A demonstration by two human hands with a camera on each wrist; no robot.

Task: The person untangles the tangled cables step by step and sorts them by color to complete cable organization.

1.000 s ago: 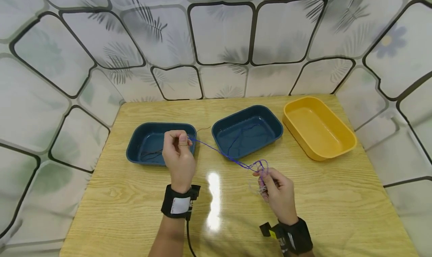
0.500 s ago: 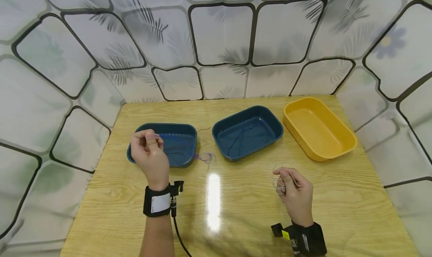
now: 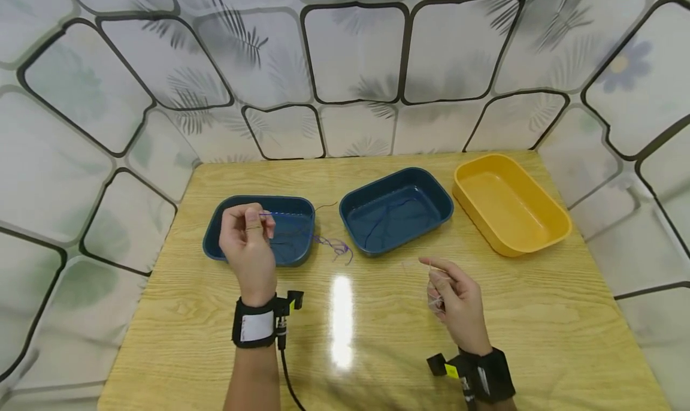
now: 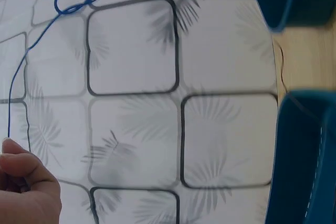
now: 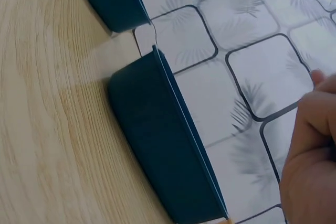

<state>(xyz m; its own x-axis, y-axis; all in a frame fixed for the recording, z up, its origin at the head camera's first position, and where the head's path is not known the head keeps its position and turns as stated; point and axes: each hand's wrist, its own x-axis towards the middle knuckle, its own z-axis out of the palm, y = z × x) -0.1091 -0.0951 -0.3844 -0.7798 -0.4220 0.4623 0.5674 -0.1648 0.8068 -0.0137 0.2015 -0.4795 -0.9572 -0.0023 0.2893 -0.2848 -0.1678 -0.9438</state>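
My left hand [image 3: 249,243] is raised over the left dark blue tray [image 3: 293,256], thumb and finger pinching one end of a blue-purple string [image 3: 332,245]. From the pinch the string stretches right, its looped, tangled end hanging beyond the tray's right side. In the left wrist view the blue string [image 4: 27,51] runs up from the fingertips [image 4: 7,145] to loops at the top. My right hand [image 3: 457,300], over the table to the right, holds a small tangle of whitish string [image 3: 436,303] in its curled fingers. Its index finger points outward, a pale strand near it.
A second dark blue tray [image 3: 377,248] stands mid-table, with a dark string [image 3: 379,222] inside. To its right is a yellow tray [image 3: 512,207]. A thin brown strand [image 3: 326,205] sticks out from the left tray. Patterned curtain [image 3: 356,51] surrounds the wooden table [image 3: 388,351].
My left hand has moved left, drawing the blue-purple string away from my right hand. That string's tangled end has left the right hand, which keeps the whitish string and sits slightly further right.
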